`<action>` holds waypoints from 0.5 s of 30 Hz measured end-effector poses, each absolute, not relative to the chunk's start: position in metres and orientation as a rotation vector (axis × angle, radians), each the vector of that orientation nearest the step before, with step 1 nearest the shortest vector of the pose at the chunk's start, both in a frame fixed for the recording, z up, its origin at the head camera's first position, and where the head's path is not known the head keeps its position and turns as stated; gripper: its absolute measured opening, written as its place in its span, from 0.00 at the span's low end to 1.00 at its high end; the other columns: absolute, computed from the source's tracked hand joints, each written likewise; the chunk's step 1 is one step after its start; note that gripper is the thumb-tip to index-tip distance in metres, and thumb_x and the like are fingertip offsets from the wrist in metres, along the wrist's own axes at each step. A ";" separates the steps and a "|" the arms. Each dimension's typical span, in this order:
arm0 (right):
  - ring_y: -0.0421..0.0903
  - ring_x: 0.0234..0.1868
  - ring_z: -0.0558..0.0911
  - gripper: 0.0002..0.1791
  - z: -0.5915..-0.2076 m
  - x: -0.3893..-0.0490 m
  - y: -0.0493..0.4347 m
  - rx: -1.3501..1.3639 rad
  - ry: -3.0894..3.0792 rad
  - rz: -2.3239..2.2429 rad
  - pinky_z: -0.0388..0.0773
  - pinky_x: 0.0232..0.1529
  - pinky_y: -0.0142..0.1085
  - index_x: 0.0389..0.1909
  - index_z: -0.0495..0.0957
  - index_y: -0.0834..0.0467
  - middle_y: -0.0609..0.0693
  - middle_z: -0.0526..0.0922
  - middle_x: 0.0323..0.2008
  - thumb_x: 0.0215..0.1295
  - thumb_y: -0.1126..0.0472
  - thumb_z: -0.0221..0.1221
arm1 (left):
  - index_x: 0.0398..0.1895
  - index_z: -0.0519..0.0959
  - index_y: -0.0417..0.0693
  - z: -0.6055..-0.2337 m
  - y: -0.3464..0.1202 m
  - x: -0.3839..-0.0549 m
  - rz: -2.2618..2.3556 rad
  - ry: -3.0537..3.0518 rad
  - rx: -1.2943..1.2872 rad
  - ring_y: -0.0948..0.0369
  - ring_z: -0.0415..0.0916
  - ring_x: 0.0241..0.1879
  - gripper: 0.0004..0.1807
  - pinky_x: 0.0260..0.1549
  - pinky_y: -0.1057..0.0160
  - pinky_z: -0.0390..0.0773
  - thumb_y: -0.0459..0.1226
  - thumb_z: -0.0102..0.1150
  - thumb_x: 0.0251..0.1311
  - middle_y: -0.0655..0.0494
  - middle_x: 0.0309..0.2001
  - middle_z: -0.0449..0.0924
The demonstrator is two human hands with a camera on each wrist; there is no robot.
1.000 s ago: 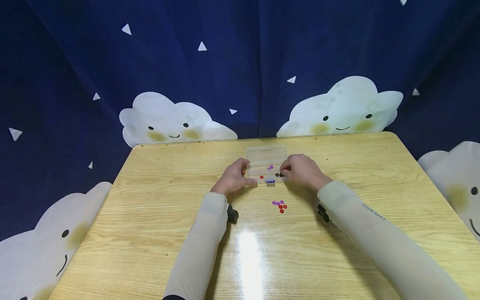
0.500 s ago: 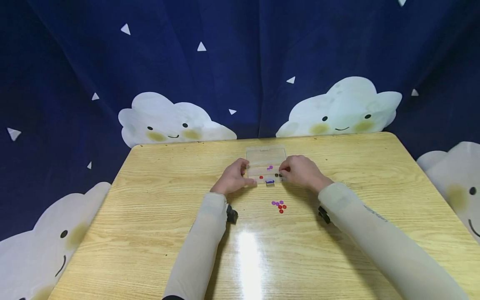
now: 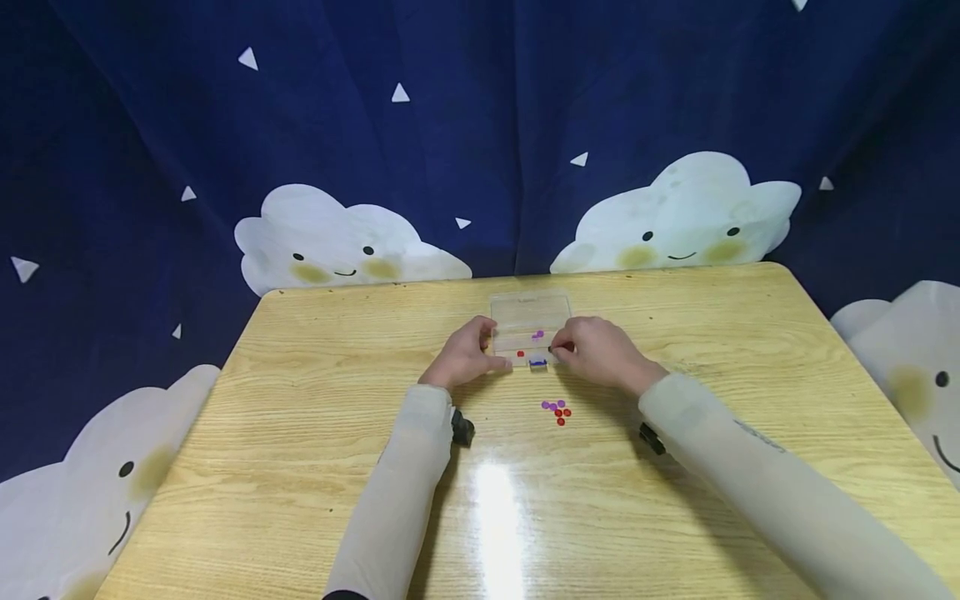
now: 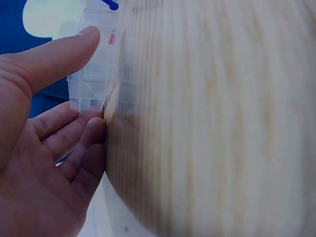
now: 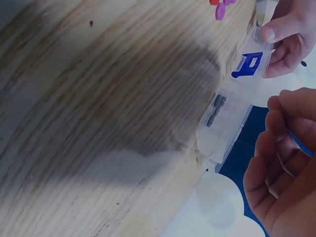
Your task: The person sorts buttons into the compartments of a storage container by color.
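A clear plastic box stands on the table with its lid raised toward the curtain. My left hand grips its left end, thumb along the front and fingers behind. Over the right part of the box, my right hand pinches at a small black disc with thumb and forefinger. Through the box wall, the right wrist view shows dark pieces. Inside are also a red disc and purple discs. A blue latch sits at the front.
In front of the box lie loose purple discs and red discs on the wooden table. The table's back edge runs just behind the raised lid, before a dark blue curtain with cloud shapes.
My right hand has shifted slightly left over the box, and only one black disc shows by its fingertips where two showed before. My left hand keeps its grip.
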State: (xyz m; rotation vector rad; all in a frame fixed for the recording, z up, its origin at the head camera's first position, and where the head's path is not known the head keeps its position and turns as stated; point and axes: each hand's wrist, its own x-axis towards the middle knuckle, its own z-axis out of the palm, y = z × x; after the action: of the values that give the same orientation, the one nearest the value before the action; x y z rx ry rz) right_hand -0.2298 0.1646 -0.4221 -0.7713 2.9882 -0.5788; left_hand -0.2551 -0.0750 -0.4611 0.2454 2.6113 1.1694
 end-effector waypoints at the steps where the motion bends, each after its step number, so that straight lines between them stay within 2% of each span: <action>1: 0.46 0.41 0.84 0.09 -0.422 -0.229 0.164 -0.780 2.988 -0.583 0.81 0.46 0.44 0.40 0.89 0.56 0.50 0.87 0.39 0.66 0.60 0.61 | 0.69 0.66 0.49 -0.461 -0.075 -0.255 1.171 2.610 0.246 0.53 0.70 0.54 0.41 0.56 0.52 0.73 0.44 0.74 0.53 0.50 0.60 0.73; 8: 0.43 0.36 0.82 0.08 -0.418 -0.220 0.161 -0.850 3.000 -0.576 0.81 0.42 0.42 0.38 0.89 0.56 0.48 0.86 0.35 0.65 0.61 0.62 | 0.70 0.66 0.50 -0.461 -0.076 -0.255 1.170 2.608 0.239 0.53 0.71 0.55 0.41 0.57 0.52 0.73 0.44 0.74 0.53 0.50 0.61 0.73; 15: 0.43 0.37 0.83 0.06 -0.416 -0.213 0.159 -0.924 3.007 -0.520 0.82 0.42 0.43 0.36 0.89 0.54 0.46 0.85 0.34 0.64 0.60 0.63 | 0.69 0.66 0.50 -0.461 -0.075 -0.255 1.165 2.613 0.239 0.53 0.71 0.54 0.41 0.56 0.52 0.73 0.44 0.74 0.52 0.50 0.60 0.73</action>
State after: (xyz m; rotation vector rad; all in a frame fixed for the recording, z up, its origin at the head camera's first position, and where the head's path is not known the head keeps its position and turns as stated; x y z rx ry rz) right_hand -0.2130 0.1594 -0.4163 -0.9238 3.0073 -0.5198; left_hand -0.2552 -0.0751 -0.4609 0.2387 2.6134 1.1653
